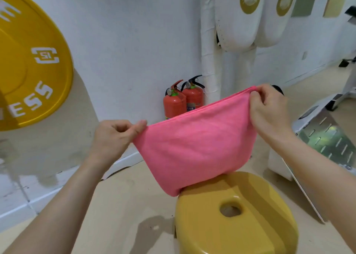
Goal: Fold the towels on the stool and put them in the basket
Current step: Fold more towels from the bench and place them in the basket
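A pink towel [196, 143], doubled over, hangs in the air in front of me. My left hand [113, 138] pinches its left top corner and my right hand [269, 111] pinches its right top corner, held higher. The towel's lower edge droops onto the far rim of the yellow plastic stool [235, 211], which has a finger hole in its seat. No basket is in view.
Two red fire extinguishers [183, 101] stand against the white wall behind the towel. A big yellow weight-plate decoration [28, 61] is at the left. A white machine with a slotted metal panel [327, 138] stands at the right on the beige floor.
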### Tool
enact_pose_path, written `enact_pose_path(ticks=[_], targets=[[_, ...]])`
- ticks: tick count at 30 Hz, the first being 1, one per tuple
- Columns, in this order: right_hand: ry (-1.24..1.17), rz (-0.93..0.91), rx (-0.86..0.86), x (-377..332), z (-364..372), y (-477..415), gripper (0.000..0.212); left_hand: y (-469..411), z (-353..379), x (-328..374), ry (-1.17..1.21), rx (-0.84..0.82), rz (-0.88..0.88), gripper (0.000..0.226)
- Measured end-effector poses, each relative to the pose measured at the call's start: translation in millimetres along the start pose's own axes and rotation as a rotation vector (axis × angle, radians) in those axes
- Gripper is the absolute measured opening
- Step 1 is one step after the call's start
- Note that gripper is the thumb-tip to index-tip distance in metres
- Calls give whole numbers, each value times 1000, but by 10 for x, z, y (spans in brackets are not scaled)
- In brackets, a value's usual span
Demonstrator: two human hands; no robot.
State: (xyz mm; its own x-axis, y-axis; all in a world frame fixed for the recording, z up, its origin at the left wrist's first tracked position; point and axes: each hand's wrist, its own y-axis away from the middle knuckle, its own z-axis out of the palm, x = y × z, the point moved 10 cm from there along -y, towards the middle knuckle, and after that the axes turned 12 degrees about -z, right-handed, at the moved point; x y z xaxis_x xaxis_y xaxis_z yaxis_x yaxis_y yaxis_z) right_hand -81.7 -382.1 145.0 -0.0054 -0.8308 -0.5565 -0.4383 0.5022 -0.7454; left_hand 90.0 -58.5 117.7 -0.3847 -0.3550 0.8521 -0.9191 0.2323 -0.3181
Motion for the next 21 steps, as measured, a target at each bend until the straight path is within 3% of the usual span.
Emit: enact_pose_path(ticks=[3, 4, 7, 9, 11, 14, 17, 19, 21], targets=[[81, -64, -99, -247, -75, -153, 24, -45, -158, 151, 574, -110, -66, 37], [8, -34, -163, -314, -93, -207, 21, -51, -165, 201, 703, -172, -87, 35], [-534, 218, -407, -518, -121, -141, 14, -39, -136, 225, 994, -335, -182, 35], [-638, 307, -484, -503, -151, -53, 15, -24, -19, 176, 1059, -423, -264, 37], [-530, 350, -591, -258, -2, 76, 13, -23, 216, 28, 960, -459, -350, 32], [27, 328, -823, 545, 332, 413, 17, 120, 753, -447, 726, -465, -522, 5], [420, 314, -1112, 1198, 558, 1018, 15, 529, 1323, -1126, 440, -644, -725, 24], [448, 377, -1205, 1481, 606, 1378, 20, 721, 1540, -1486, 142, -701, -707, 26], [485, 421, -1235, 1656, 631, 1584, 24, 787, 1663, -1606, -105, -671, -558, 16]])
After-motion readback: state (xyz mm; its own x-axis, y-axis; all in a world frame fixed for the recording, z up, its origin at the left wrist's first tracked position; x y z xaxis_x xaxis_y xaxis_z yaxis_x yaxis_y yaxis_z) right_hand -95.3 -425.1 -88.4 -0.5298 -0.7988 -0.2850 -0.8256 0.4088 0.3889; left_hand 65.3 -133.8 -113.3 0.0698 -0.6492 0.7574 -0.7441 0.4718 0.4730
